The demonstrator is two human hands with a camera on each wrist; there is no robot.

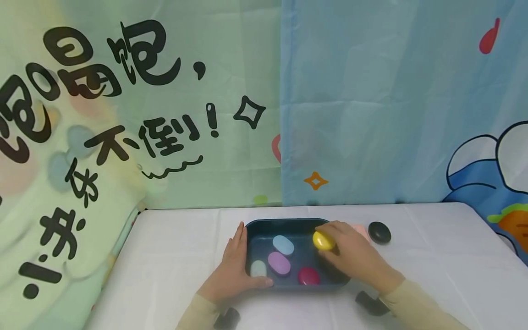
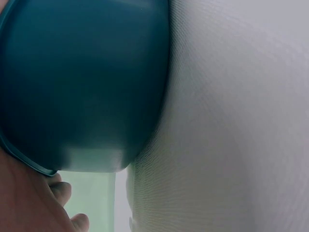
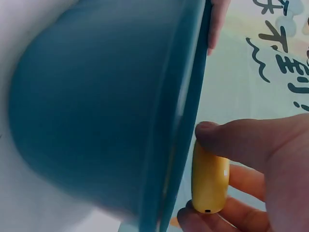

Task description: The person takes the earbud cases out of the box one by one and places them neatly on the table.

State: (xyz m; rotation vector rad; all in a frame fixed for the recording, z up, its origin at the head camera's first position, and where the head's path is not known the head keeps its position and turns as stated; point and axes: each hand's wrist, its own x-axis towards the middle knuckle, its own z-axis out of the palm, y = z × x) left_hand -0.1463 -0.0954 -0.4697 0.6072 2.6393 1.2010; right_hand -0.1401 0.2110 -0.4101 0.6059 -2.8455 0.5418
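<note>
My right hand (image 1: 350, 247) pinches a glossy yellow oval piece (image 1: 323, 240) between thumb and fingers, over the right part of a dark blue tray (image 1: 297, 288). In the right wrist view the yellow piece shows its rounded edge, with a small dark mark, beside the tray's rim. My left hand (image 1: 237, 266) rests against the tray's left side, fingers straight along the wall and thumb along the front rim. Inside the tray lie a light blue oval piece (image 1: 283, 245), a purple one (image 1: 279, 263), a red one (image 1: 308, 276) and a pale grey-green one (image 1: 258, 269).
A black oval piece (image 1: 379, 233) lies on the white tablecloth (image 1: 173, 256), right of the tray. Next to it a pink thing (image 1: 361, 231) is partly hidden behind my right hand. A printed cloth backdrop (image 1: 350, 114) hangs behind the table.
</note>
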